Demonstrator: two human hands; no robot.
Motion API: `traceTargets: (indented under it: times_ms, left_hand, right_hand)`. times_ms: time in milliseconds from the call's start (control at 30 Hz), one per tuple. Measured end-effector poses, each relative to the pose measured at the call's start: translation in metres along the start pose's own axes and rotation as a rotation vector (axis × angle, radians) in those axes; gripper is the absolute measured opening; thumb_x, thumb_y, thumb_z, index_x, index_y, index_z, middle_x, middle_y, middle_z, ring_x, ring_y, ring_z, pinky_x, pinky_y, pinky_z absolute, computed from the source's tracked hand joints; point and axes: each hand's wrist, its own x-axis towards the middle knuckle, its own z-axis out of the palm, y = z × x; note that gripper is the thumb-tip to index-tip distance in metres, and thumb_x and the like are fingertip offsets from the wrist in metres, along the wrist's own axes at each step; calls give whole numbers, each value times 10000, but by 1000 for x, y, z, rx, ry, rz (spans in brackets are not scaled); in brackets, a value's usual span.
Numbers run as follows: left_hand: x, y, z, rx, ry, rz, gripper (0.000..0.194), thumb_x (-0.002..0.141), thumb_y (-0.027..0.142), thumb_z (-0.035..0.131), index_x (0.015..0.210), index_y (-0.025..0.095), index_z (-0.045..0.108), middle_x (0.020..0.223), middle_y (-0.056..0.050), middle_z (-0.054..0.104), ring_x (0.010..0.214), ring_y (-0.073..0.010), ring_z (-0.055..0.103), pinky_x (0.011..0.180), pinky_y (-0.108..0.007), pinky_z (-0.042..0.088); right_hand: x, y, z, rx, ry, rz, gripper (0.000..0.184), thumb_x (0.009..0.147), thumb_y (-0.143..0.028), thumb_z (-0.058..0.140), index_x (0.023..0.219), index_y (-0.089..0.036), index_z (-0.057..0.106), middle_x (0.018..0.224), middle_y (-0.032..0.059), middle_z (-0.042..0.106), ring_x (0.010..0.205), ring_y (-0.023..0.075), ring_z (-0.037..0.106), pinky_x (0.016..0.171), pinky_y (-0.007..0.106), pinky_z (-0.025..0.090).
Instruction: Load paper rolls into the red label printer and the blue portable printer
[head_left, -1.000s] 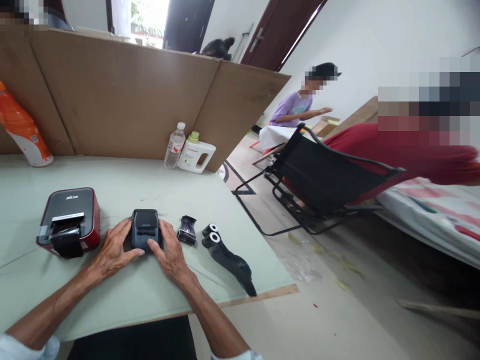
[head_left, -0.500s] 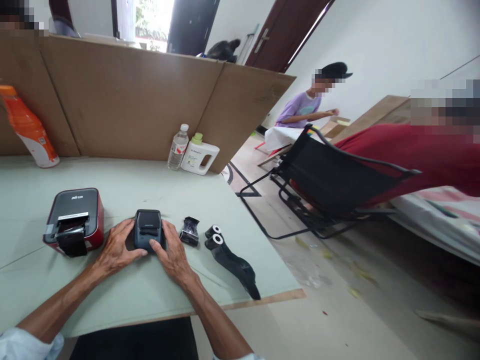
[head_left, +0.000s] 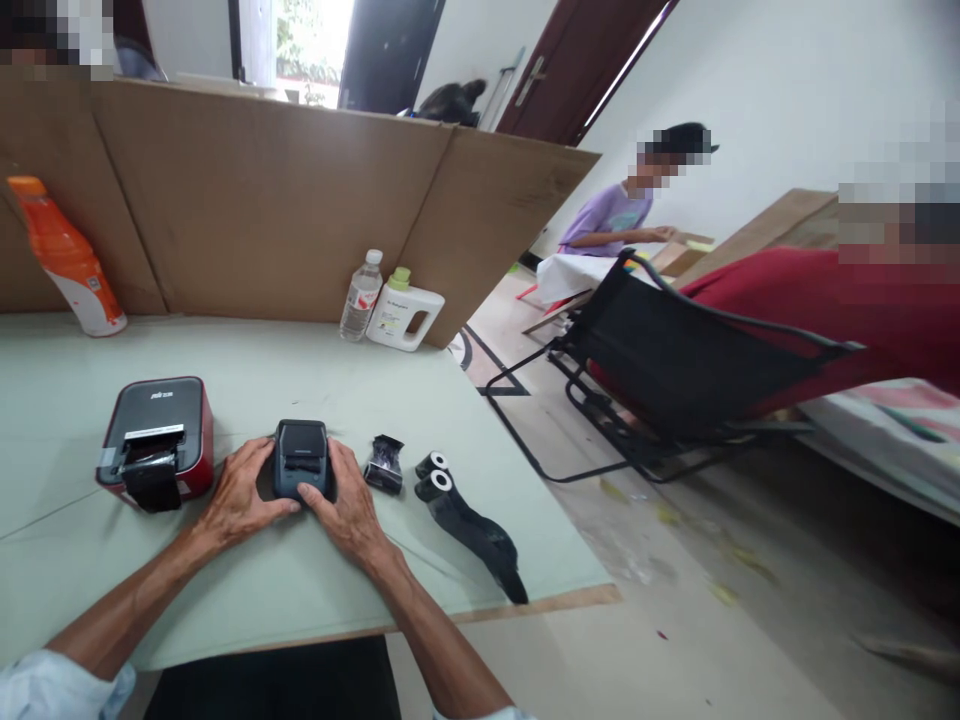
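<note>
A small dark portable printer (head_left: 302,455) stands on the pale green tabletop between my two hands. My left hand (head_left: 244,487) curves round its left side, fingertips at the far left edge and thumb near the front corner. My right hand (head_left: 349,495) grips the right side, with its thumb on the near edge. To the left sits a larger black and red label printer (head_left: 159,440) with dark film at its front slot. Just right of my right hand lies a small black ribbon piece (head_left: 385,465), and beyond it two black ribbon rolls (head_left: 435,478) with a loose trailing length.
A cardboard partition (head_left: 277,200) stands along the back of the table (head_left: 247,370). Before it are an orange bottle (head_left: 79,265), a water bottle (head_left: 361,297) and a white jug (head_left: 406,315). Right of the table are a black folding chair (head_left: 697,370) and two seated people.
The whole view has shifted slightly, so everything appears a little further right. My hands keep the same hold on the portable printer.
</note>
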Motion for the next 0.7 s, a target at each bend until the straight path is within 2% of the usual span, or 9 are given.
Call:
traceTargets:
  times_ms: [333, 500, 700]
  left_hand:
    - [-7, 3, 5, 42, 54, -27, 787, 657, 454, 911, 1338, 187, 621, 1396, -175, 638, 1302, -395, 608, 1110, -585, 496]
    - [-9, 7, 8, 51, 85, -29, 743, 637, 452, 924, 1276, 178, 663, 1327, -174, 677, 1252, -399, 639, 1077, -593, 518]
    - [-8, 9, 5, 20, 61, -28, 807, 630, 427, 931, 1341, 175, 643, 1411, -185, 636, 1305, -388, 613, 1115, -562, 497]
  right_hand:
    - [-4, 4, 5, 8, 11, 13, 739, 962, -441, 631, 1584, -140, 371, 1507, 207, 516, 1427, 345, 485, 1190, 550, 432]
    - [-6, 3, 5, 24, 6, 27, 704, 986, -444, 595, 1590, -165, 366, 1512, 194, 509, 1429, 325, 483, 1200, 546, 417]
    - [-7, 2, 3, 34, -18, 53, 712, 981, -449, 589, 1588, -152, 366, 1525, 196, 496, 1444, 325, 467, 1209, 543, 406]
